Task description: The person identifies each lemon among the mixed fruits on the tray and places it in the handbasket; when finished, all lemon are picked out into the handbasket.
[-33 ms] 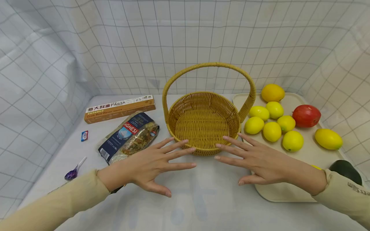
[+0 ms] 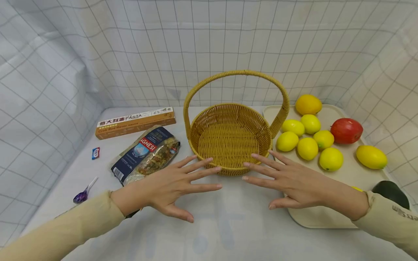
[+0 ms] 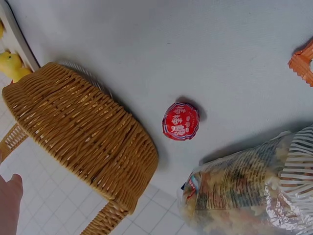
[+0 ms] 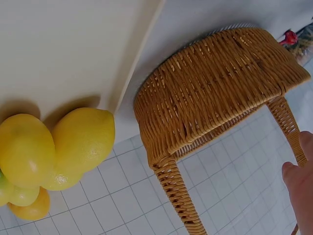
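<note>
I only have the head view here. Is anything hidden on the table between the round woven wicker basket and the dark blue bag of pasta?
Observer: Yes. The left wrist view shows a small round red foil-topped pod lying between the round woven wicker basket and the dark blue bag of pasta, touching neither.
Operator: Does the basket touch the tray of lemons?
Observer: It seems not. The right wrist view shows a strip of white table between the basket's wall and the edge of the flat cream tray.
Operator: Are the hands on the basket?
Observer: No. In the wrist views the left hand is clear of the wall, and the right hand is beside the handle, not on it.
</note>
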Available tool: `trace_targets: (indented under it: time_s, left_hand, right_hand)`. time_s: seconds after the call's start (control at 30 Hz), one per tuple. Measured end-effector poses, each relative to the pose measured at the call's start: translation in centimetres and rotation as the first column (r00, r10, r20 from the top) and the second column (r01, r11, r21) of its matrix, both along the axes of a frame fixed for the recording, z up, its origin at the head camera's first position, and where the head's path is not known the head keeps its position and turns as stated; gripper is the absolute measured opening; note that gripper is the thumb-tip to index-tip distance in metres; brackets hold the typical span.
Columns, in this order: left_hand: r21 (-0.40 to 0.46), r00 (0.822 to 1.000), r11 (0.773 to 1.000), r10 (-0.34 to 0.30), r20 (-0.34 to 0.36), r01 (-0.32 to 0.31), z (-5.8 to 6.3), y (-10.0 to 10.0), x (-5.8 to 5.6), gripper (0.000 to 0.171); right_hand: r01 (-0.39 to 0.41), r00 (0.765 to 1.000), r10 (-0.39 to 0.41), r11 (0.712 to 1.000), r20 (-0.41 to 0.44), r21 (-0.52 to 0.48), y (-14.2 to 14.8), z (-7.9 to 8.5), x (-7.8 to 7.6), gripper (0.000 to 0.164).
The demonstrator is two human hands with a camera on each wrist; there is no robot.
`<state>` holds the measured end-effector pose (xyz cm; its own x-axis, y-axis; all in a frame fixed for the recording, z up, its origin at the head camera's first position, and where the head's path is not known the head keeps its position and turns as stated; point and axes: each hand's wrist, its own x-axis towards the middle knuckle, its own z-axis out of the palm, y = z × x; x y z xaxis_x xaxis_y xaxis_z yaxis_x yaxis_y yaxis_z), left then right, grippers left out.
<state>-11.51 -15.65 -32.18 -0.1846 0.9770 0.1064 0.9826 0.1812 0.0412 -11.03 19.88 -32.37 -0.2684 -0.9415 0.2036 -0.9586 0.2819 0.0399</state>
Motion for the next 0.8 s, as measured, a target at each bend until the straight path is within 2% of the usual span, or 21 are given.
trace_targets:
  time_s: [0.37,0.47,0.53,0.57,0.6,0.63,0.7,0.8]
  left_hand:
    - [-0.017,1.000,1.000,0.012,0.003,-0.012,-0.5,0.1,-0.3,0.079]
    - [0.012,0.998,0.998,0.063,-0.008,-0.063,-0.6,0.1,0.1,0.072]
    - [0.098,0.991,0.986,0.132,0.031,-0.135,-0.7,0.2,0.5,0.063]
    - [0.162,0.982,0.970,0.173,0.077,-0.183,-0.6,0.4,0.7,0.058]
    - [0.234,0.969,0.944,0.206,0.136,-0.234,-0.5,0.5,0.9,0.054]
    - [0.308,0.949,0.906,0.234,0.210,-0.291,-0.4,0.7,1.1,0.050]
    - [0.439,0.896,0.799,0.266,0.355,-0.411,-0.4,1.1,1.5,0.048]
    - [0.542,0.810,0.617,0.313,0.496,-0.570,-0.8,1.7,1.8,0.052]
  right_hand:
    - [-0.009,1.000,0.009,1.000,0.000,0.006,-0.4,-0.7,-0.1,0.068]
    - [0.017,1.000,-0.017,1.000,0.005,0.012,-0.4,-0.8,0.2,0.069]
    - [0.079,0.997,-0.079,0.997,0.027,0.015,0.0,-0.5,0.3,0.068]
    - [0.123,0.992,-0.124,0.992,0.038,0.007,0.4,-0.2,0.4,0.067]
    - [0.174,0.983,-0.173,0.985,0.054,-0.008,0.9,0.1,0.5,0.066]
    - [0.229,0.971,-0.227,0.973,0.072,-0.033,1.6,0.4,0.5,0.066]
    - [0.347,0.933,-0.334,0.933,0.131,-0.093,3.4,1.0,0.6,0.064]
    - [0.498,0.856,-0.432,0.836,0.283,-0.230,6.5,1.4,0.7,0.063]
